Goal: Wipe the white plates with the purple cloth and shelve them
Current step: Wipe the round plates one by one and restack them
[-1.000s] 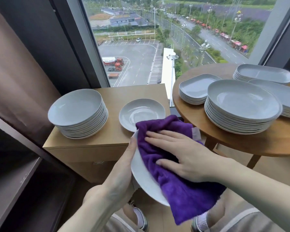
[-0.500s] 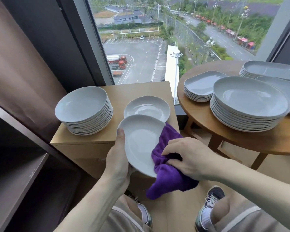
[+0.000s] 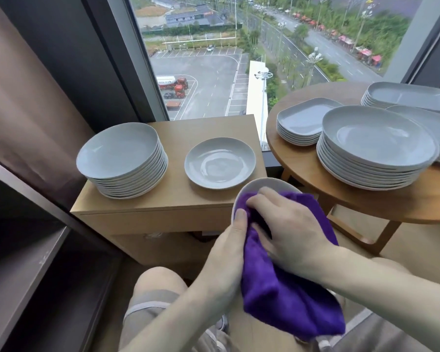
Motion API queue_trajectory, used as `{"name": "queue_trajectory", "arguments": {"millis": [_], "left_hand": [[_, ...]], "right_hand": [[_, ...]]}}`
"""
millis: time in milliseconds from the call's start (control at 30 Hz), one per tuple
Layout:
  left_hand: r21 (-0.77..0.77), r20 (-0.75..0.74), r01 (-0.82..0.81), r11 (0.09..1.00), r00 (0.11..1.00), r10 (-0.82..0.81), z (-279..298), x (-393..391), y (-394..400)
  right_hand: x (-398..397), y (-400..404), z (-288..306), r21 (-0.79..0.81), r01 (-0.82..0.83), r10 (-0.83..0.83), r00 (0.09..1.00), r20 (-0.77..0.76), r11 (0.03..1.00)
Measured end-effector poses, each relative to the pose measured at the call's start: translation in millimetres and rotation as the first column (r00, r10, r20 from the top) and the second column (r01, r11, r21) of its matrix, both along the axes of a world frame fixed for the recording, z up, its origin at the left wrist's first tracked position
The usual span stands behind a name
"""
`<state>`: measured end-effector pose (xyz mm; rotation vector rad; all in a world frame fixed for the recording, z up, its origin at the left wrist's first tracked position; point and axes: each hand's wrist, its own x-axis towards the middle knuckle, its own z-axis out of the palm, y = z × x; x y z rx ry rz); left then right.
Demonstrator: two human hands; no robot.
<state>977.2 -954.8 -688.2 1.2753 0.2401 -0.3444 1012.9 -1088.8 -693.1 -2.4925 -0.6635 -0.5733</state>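
My left hand (image 3: 229,247) grips the left rim of a white plate (image 3: 259,185), held in the air in front of the wooden cabinet (image 3: 168,207). Only the plate's far rim shows. My right hand (image 3: 287,229) presses the purple cloth (image 3: 287,298) flat onto the plate, and the cloth hangs down below it. A single white plate (image 3: 220,162) lies on the cabinet top. To its left stands a stack of white plates (image 3: 123,161).
A round wooden table (image 3: 381,203) at the right carries a tall stack of round plates (image 3: 379,146) and stacks of rectangular dishes (image 3: 302,121). A dark shelf unit (image 3: 18,262) is at the lower left. A window is behind the cabinet. My knees are below.
The held plate has shifted right and lower. My right hand slid the cloth from the plate's right edge back over its face, covering most of it.
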Motion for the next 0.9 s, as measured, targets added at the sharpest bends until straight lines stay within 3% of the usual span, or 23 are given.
{"name": "queue_trajectory", "arguments": {"millis": [100,233,367,467,700,900], "left_hand": [[0.004,0.05,0.057,0.998,0.997,-0.057,-5,-2,-1],[0.025,0.081,0.054,0.998,0.995,-0.056,-4,1,9],[0.032,0.108,-0.007,0.999,0.994,0.003,8,7,22],[0.038,0.148,-0.084,0.996,0.986,0.077,15,14,30],[0.083,0.191,-0.321,0.943,0.934,0.301,38,28,27],[0.009,0.173,-0.315,0.949,0.935,0.309,73,50,-2]], "right_hand": [[24,-15,0,-0.079,0.125,-0.124,0.992,0.018,0.989],[37,-30,1,-0.206,0.228,-0.248,0.965,-0.08,0.952],[37,-29,6,-0.31,0.16,-0.225,0.956,-0.189,0.937],[32,-29,4,-0.368,0.019,-0.132,0.949,-0.286,0.93],[9,-20,16,-0.114,-0.211,0.169,0.938,-0.302,0.971],[7,-22,45,0.071,-0.24,0.251,0.934,-0.253,0.968]]}}
